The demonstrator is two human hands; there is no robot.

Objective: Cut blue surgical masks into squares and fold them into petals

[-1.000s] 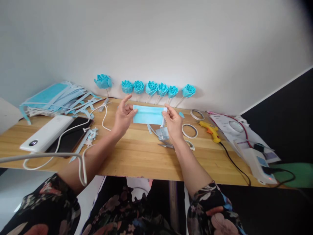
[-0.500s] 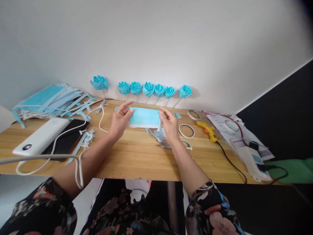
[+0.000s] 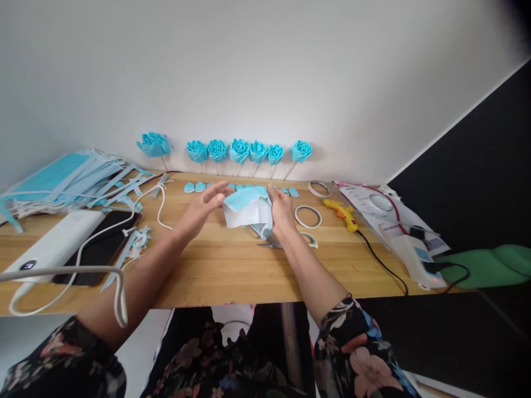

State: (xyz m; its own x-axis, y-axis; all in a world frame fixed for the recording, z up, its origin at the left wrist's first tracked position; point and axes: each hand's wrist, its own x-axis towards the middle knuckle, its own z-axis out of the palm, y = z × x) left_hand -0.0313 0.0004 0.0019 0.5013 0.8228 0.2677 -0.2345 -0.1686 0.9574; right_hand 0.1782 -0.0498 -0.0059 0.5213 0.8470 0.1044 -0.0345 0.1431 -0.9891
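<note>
A blue and white piece of face-mask fabric (image 3: 248,209) hangs bent and slack between my hands above the wooden table (image 3: 232,265). My right hand (image 3: 280,211) pinches its right edge. My left hand (image 3: 204,203) is at its left edge with fingers stretched out, touching it loosely. Small blue cut petals (image 3: 194,187) lie in a row behind my hands. Scissors (image 3: 274,243) rest on the table under my right wrist.
Several blue fabric roses on sticks (image 3: 239,150) lean against the wall. A pile of blue masks (image 3: 62,177) lies far left, with a white power bank (image 3: 50,246), phone and cable. Tape rings (image 3: 307,216), a yellow glue gun (image 3: 341,211) and a power strip (image 3: 415,257) sit right.
The fabric was stretched flat between both hands; now it sags and folds, the white side showing. My left hand has opened. The camera view has shifted, and both hands are lower.
</note>
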